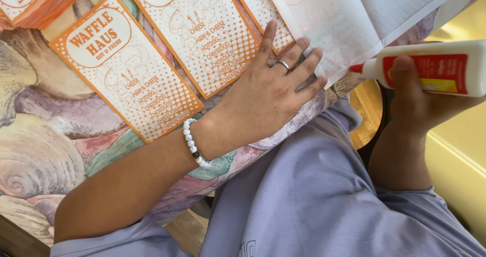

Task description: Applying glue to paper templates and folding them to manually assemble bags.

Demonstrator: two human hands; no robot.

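Observation:
My left hand (268, 92) lies flat, fingers spread, on the table, its fingertips pressing the edge of a white sheet of paper (354, 14) and an orange-and-white printed paper bag (263, 11). It wears a ring and a white bead bracelet. My right hand (415, 97) grips a white glue bottle (435, 67) with a red label, held sideways with its red tip pointing left toward the white sheet's edge.
Two more orange-and-white printed bags (126, 67) (202, 32) lie side by side on a pastel shell-patterned tablecloth (45, 151). A stack of the same bags (35, 1) sits top left. My lilac shirt fills the lower frame; a yellow surface (455, 156) is at right.

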